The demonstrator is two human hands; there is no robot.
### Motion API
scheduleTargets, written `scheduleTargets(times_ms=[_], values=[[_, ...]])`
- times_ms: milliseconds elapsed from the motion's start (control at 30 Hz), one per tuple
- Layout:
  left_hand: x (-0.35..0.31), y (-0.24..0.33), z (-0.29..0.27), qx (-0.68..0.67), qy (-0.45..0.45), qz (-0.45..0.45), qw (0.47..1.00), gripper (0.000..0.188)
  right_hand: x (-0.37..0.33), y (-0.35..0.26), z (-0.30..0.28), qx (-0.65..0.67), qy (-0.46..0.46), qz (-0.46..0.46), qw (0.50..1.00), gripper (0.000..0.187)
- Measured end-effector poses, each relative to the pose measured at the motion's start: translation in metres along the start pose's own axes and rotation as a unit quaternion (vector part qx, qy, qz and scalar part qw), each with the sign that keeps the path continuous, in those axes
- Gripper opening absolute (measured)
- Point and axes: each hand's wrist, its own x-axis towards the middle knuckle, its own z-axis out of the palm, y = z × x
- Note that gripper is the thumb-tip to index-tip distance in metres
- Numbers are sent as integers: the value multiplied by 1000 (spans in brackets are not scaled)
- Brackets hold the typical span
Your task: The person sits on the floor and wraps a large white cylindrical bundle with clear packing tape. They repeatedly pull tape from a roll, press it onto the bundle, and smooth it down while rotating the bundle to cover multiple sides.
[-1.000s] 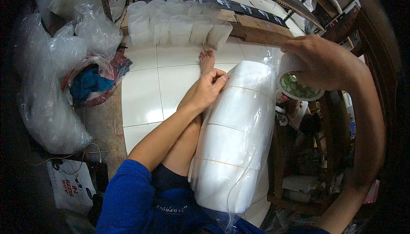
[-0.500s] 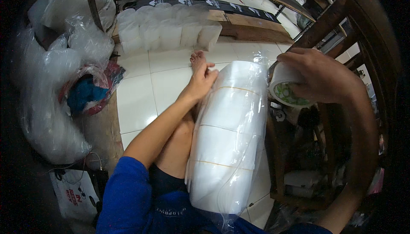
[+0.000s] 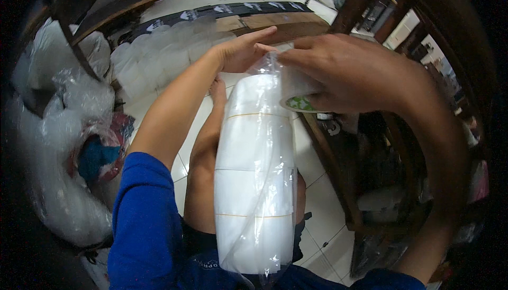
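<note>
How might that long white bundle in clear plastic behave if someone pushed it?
The long white bundle in clear plastic may feel slippery, since its surface looks glossy. Its rounded sides suggest it could roll. The thin tan bands around it probably help it keep its shape.

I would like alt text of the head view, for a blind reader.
The right hand holds a tape roll at the far end of a clear bag with a banded white bundle inside, over the legs; the left hand is at the same end.
</note>
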Motion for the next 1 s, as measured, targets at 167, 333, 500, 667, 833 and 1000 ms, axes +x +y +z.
scheduleTargets(times_ms=[167, 333, 500, 667, 833, 1000], values=[[-1, 1, 21, 81, 1, 37, 996, 81, -10, 3, -1, 31, -31, 34, 998, 64], [-5, -6, 6, 56, -59, -43, 996, 78, -16, 5, 1, 36, -22, 28, 999, 63], [-5, -14, 11, 47, -95, -5, 994, 77, -20, 7, 1, 23, -73, 61, 995, 60], [-11, 2, 27, 79, -22, 36, 996, 72, -26, 9, 1, 21, -41, 43, 998, 56], [49, 30, 10, 331, 15, 73, 941, 68, -34, -1, -10, 9, 16, 12, 1000, 47], [47, 51, 6, 635, 92, -43, 766, 67, -27, 0, -9, 29, 15, -32, 999, 43]])
